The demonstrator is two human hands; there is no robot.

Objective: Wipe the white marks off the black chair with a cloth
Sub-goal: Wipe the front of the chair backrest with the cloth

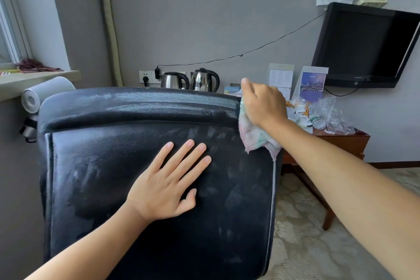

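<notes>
The back of a black leather chair (pixel 109 166) fills the lower middle of the head view. White dusty marks (pixel 145 98) streak its top roll and smear faintly over the back panel. My left hand (pixel 168 182) lies flat on the panel with its fingers straight and spread. My right hand (pixel 261 102) grips a pastel pink-and-green cloth (pixel 252 134) at the chair's top right corner. The cloth hangs down below that hand over the chair's edge.
Behind the chair stands a wooden table (pixel 341 141) with two steel kettles (pixel 202 79), leaflet stands and crumpled plastic bags (pixel 327 113). A black TV (pixel 363 45) hangs at right. A white roll (pixel 43 93) sits by the windowsill at left. Patterned carpet lies at lower right.
</notes>
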